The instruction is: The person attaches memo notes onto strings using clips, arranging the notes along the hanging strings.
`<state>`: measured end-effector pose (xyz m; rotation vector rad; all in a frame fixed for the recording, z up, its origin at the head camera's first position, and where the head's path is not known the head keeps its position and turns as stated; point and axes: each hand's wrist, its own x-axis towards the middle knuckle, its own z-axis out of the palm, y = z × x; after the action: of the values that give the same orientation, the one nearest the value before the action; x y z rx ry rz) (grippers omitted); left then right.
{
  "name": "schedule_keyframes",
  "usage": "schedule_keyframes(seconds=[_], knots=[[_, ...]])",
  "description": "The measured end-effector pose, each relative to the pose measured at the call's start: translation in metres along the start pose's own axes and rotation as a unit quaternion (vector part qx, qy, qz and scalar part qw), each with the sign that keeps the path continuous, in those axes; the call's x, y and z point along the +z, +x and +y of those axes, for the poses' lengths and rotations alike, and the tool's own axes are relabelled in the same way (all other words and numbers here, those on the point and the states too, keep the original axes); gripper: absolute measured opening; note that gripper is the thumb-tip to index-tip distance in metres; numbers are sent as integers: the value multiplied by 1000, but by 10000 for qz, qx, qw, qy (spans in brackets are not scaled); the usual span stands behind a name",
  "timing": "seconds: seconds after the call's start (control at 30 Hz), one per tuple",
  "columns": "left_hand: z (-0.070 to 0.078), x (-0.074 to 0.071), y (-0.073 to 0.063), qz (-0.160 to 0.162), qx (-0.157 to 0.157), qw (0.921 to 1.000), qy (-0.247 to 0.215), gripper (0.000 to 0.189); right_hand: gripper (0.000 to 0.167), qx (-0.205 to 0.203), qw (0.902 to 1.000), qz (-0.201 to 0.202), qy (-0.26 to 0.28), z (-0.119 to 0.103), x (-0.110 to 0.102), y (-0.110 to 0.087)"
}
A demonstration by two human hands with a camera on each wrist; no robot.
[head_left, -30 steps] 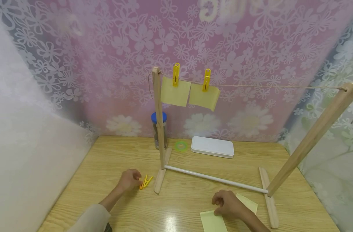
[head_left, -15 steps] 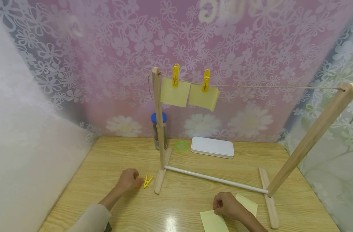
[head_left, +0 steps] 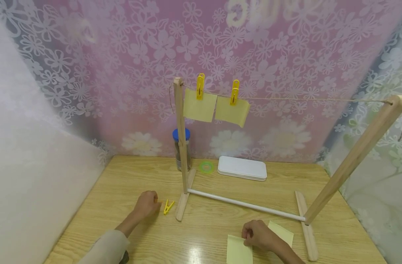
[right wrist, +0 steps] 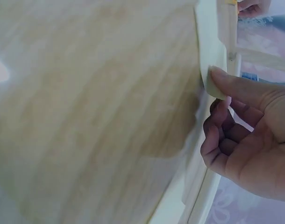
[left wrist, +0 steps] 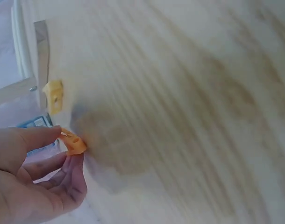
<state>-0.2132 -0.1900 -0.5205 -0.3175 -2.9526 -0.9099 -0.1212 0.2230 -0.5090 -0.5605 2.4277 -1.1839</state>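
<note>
My left hand [head_left: 146, 206] pinches an orange clothespin [left wrist: 73, 143] between thumb and fingers, just above the table. Close by on its right lies a yellow clothespin [head_left: 168, 207], lone on the wood. Low on the right side, my right hand [head_left: 260, 235] pinches the edge of a yellow paper note [head_left: 239, 250] between thumb and forefinger. A second yellow note [head_left: 282, 231] lies partly hidden behind that hand. Two more notes, a left one [head_left: 200, 109] and a right one [head_left: 232, 113], hang from the string [head_left: 303, 99], each under a yellow clothespin.
A wooden stand with a left post [head_left: 181, 146], right post [head_left: 356, 157] and white crossbar [head_left: 243, 204] spans the table [head_left: 128, 176]. Behind it are a blue-lidded jar [head_left: 181, 135], a green ring-shaped item [head_left: 206, 167] and a white case [head_left: 242, 168]. Walls enclose the table.
My left hand has taken hold of the orange clothespin and drawn it slightly left, away from the yellow one. The note in my right hand has turned and shifted a little.
</note>
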Motion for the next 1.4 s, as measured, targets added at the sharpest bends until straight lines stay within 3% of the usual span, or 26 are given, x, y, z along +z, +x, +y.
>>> schedule_keyframes(seconds=[0.2, 0.43, 0.57, 0.7, 0.8, 0.93, 1.03, 1.13, 1.3, 1.4], knots=[[8, -15, 8, -45, 441, 9988, -224, 22, 7, -136, 9999, -9, -16, -4, -16, -2], [41, -49, 19, -455, 647, 9947, -657, 29, 16, -454, 9985, 145, 283, -11, -43, -7], [67, -70, 24, -587, 911, 9904, -855, 33, 17, -502, 9960, 715, 195, -15, -56, -9], [96, -88, 27, -612, 1218, 9850, -1060, 37, 20, -466, 9872, 1488, 329, -20, -66, -8], [121, -102, 29, -480, 1609, 9795, -1115, 35, 23, -549, 9771, 1963, 604, -28, -75, -6], [158, -128, 31, -72, 2283, 9667, -1152, 32, 31, -625, 9639, 2374, 1032, -42, -88, -7], [187, -149, 33, 174, 2604, 9572, -1253, 32, 34, -640, 9500, 2653, 1514, -54, -97, -8], [215, -168, 35, 234, 2812, 9508, -1281, 32, 31, -880, 9282, 2911, 2145, -65, -104, -8], [256, -191, 39, 340, 3228, 9374, -1260, 32, 18, -1320, 8817, 3430, 2959, -83, -112, -3], [279, -199, 40, 444, 3535, 9239, -1397, 31, 13, -1520, 8513, 3761, 3327, -94, -117, 2]])
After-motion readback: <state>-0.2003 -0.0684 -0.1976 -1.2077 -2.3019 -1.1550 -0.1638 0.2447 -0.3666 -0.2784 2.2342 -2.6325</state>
